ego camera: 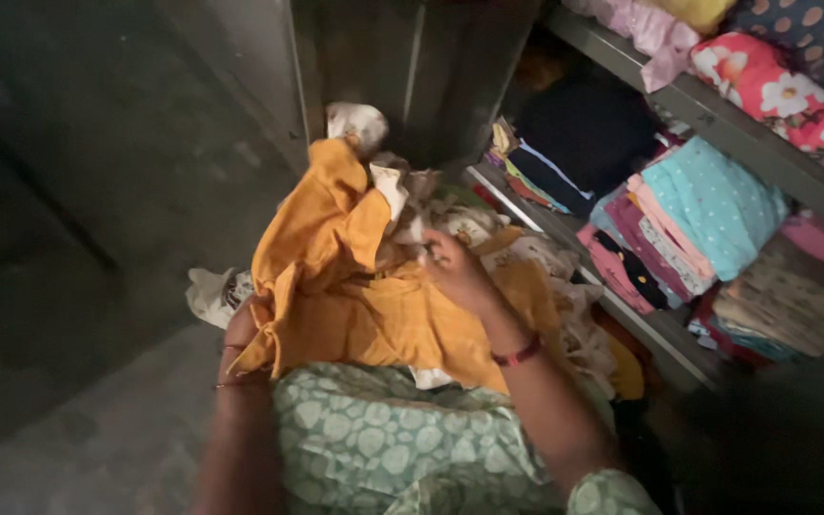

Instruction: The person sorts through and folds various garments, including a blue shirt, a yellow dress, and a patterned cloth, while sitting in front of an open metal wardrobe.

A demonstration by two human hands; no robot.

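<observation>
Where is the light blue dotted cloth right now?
In the head view it lies at the right, on top of the folded stack on the middle shelf, the light blue dotted cloth beside pink folds.

We count two hands: the left hand (245, 329) at seven o'clock and the right hand (457, 272) near centre. Between them lies one orange garment (355, 286), with one green patterned cloth (383, 439) at six o'clock. We count two wardrobe shelves, an upper shelf (717, 119) at two o'clock and a lower shelf (622, 315) at four o'clock. The right wrist carries one red bangle (517, 355). The folded clothes (698, 219) at three o'clock are stacked too tightly for us to count.
</observation>
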